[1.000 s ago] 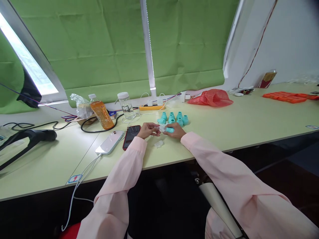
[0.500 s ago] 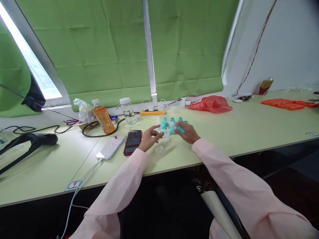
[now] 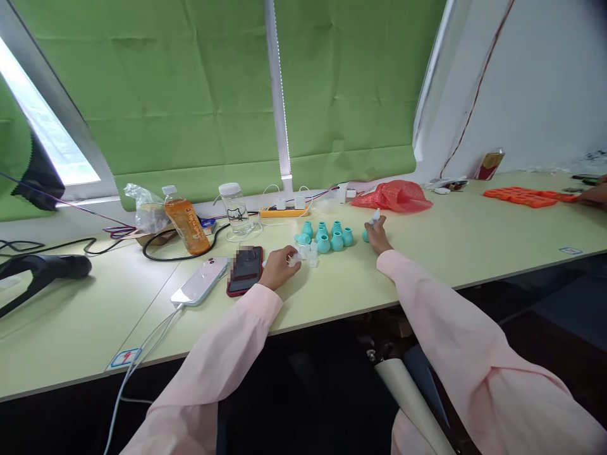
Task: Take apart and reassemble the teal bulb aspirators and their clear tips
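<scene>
My right hand (image 3: 378,237) is closed round a small teal bulb-shaped bottle (image 3: 365,236) with a pointed white tip (image 3: 376,215), low over the table right of the group. Several teal open-necked bottles (image 3: 336,241) stand close together in the middle, with one teal piece (image 3: 302,239) lying at their left end. My left hand (image 3: 279,268) rests at the table beside the dark phone, its fingers pinched on a small clear plastic piece (image 3: 294,259). More clear plastic pieces (image 3: 312,254) lie between that hand and the bottles; their exact shape is hard to make out.
A dark phone (image 3: 245,270) and a white phone (image 3: 201,282) on a cable lie left. Behind are an orange drink bottle (image 3: 186,221), a lidded jar (image 3: 236,212), a power strip (image 3: 283,213) and red bubble wrap (image 3: 396,196). Another person's hand (image 3: 595,194) is near orange trays (image 3: 521,196).
My right hand has carried the teal bottle rightward, away from the others. My left hand has lowered and closed on a clear piece. The view has shifted slightly.
</scene>
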Tool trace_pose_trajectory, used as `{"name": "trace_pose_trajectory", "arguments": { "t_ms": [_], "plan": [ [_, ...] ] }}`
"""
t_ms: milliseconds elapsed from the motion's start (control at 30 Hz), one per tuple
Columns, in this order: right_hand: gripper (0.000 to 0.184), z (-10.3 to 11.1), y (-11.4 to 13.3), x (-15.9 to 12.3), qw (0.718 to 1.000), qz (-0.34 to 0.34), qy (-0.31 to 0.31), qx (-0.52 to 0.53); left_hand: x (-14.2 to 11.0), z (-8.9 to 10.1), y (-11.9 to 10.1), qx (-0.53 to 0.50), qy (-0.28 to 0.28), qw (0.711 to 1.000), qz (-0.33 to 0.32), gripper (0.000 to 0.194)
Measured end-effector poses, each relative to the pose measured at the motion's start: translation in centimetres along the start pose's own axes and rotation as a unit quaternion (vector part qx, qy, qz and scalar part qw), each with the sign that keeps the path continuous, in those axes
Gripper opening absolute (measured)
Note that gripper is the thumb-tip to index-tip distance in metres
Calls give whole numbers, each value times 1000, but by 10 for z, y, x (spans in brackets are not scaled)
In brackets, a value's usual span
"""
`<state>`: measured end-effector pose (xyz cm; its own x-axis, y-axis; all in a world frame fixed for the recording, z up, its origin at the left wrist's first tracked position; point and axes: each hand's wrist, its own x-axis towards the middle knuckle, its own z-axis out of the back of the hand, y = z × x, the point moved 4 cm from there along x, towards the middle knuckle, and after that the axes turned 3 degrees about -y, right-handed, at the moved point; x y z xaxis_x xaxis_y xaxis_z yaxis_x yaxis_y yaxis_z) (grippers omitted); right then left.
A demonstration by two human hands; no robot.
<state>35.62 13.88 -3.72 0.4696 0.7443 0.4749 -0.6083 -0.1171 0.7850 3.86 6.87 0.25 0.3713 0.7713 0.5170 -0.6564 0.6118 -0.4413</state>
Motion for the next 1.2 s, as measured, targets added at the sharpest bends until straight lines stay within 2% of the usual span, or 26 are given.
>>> {"name": "trace_pose_trajectory", "arguments": {
  "t_ms": [267, 367, 500, 633, 800, 933, 1033, 1100, 1133, 1200],
  "plan": [
    [42, -2, 7, -11, 998, 33, 59, -19, -6, -2, 5, -28, -42, 999, 10, 19],
    [49, -2, 12, -13, 997, 44, 53, -23, -3, 2, 7, -34, -70, 997, 30, 18],
    [41, -2, 15, -12, 997, 47, 50, -39, -1, 12, 11, -47, -121, 989, 67, 23],
    [35, 2, 10, -9, 997, 23, 23, -75, -2, 19, 14, -57, -157, 982, 89, 22],
    [32, 2, 6, -11, 993, 2, 24, -113, -3, 23, 21, -68, -203, 971, 111, 26],
    [39, 4, 10, -15, 991, -17, 9, -130, -3, 25, 25, -74, -220, 966, 114, 28],
    [53, 10, 19, -19, 990, -19, -16, -135, -3, 25, 25, -76, -217, 968, 103, 27],
    [62, 21, 31, -24, 987, 13, -81, -139, -3, 24, 24, -74, -211, 970, 95, 26],
    [63, 26, 40, -29, 981, 50, -123, -140, -2, 24, 24, -73, -208, 971, 92, 26],
    [55, 28, 65, -46, 960, 172, -171, -138, -2, 24, 22, -71, -202, 973, 90, 26]
  ]
}}
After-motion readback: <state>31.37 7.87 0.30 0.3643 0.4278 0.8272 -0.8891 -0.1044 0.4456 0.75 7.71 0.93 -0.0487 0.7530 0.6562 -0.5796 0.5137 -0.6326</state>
